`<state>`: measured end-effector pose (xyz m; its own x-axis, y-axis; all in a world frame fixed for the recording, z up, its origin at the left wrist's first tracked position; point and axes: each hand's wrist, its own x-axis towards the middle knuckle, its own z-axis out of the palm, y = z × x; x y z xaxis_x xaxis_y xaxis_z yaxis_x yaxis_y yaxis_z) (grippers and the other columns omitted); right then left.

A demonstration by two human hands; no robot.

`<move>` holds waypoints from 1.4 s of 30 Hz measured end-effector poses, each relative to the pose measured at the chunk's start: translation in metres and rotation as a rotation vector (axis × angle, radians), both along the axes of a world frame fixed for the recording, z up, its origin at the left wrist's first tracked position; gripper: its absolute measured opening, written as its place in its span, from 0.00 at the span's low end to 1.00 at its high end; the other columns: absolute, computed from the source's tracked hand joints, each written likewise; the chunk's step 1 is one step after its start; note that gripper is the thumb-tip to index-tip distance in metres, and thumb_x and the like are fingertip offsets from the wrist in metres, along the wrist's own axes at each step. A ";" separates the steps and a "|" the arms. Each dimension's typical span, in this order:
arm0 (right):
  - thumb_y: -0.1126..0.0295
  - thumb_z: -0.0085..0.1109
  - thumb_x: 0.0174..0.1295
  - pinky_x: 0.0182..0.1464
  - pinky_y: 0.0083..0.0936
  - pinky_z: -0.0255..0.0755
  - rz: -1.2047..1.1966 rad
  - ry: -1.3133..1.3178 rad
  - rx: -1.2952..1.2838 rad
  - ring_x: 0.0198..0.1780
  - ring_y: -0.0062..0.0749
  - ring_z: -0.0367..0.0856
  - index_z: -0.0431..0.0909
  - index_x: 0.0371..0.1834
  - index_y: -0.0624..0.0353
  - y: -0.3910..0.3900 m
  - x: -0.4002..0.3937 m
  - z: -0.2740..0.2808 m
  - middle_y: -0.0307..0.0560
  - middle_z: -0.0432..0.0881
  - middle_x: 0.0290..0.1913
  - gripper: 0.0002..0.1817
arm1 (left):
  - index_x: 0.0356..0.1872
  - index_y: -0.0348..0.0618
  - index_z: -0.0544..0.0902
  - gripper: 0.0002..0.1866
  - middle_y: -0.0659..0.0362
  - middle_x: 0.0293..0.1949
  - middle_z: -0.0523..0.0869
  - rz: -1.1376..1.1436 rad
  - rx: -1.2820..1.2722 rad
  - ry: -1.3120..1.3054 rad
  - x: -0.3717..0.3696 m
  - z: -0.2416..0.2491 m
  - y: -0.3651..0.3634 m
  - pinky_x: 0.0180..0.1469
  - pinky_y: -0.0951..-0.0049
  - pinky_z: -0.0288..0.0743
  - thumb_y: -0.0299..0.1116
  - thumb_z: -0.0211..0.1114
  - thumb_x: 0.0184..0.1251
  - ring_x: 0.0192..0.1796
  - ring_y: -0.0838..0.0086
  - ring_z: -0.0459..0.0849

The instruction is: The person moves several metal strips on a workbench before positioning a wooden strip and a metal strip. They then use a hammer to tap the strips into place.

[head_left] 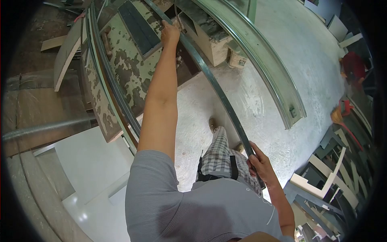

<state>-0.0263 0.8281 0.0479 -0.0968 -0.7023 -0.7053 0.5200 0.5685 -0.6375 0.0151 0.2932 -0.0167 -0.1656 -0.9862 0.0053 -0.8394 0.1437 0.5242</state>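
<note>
A long, narrow dark strip (pixel 215 82) runs from the top of the view down to my waist, looking curved in the wide lens. My left hand (pixel 170 34) is closed around its upper part, arm stretched out over a worn, paint-flaked bench (pixel 131 68). Near its lower end, beside my hip, my right hand (pixel 261 162) is wrapped round the strip. A dark flat piece (pixel 139 26) lies on the bench, left of my left hand.
A long pale metal channel (pixel 262 52) stretches across the upper right. Beneath it stand a box-like block (pixel 207 42) and a small container (pixel 237 56). Long profiles (pixel 105 68) lie along the bench's left side. Offcuts (pixel 322 181) and a red-handled broom (pixel 338 117) are at right.
</note>
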 end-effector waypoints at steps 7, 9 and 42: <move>0.67 0.44 0.70 0.18 0.15 0.58 0.027 0.072 -0.070 0.16 0.14 0.60 0.55 0.70 0.54 -0.107 0.004 -0.013 0.33 0.63 0.21 0.26 | 0.70 0.36 0.49 0.39 0.31 0.60 0.62 -0.036 -0.045 0.286 0.026 0.019 0.069 0.62 0.54 0.62 0.53 0.50 0.68 0.64 0.42 0.62; 0.66 0.43 0.70 0.18 0.15 0.56 0.064 0.089 -0.099 0.16 0.15 0.59 0.54 0.71 0.50 -0.137 0.004 -0.013 0.35 0.63 0.22 0.27 | 0.69 0.36 0.50 0.39 0.32 0.60 0.63 -0.111 0.057 0.424 0.036 0.018 0.115 0.62 0.55 0.61 0.51 0.52 0.68 0.62 0.41 0.64; 0.61 0.47 0.68 0.18 0.20 0.64 0.079 0.061 -0.321 0.17 0.20 0.65 0.60 0.69 0.42 -0.443 -0.020 -0.065 0.37 0.68 0.24 0.25 | 0.57 0.34 0.62 0.22 0.52 0.35 0.79 0.107 0.835 1.054 0.045 0.014 0.176 0.28 0.72 0.79 0.41 0.49 0.73 0.29 0.69 0.83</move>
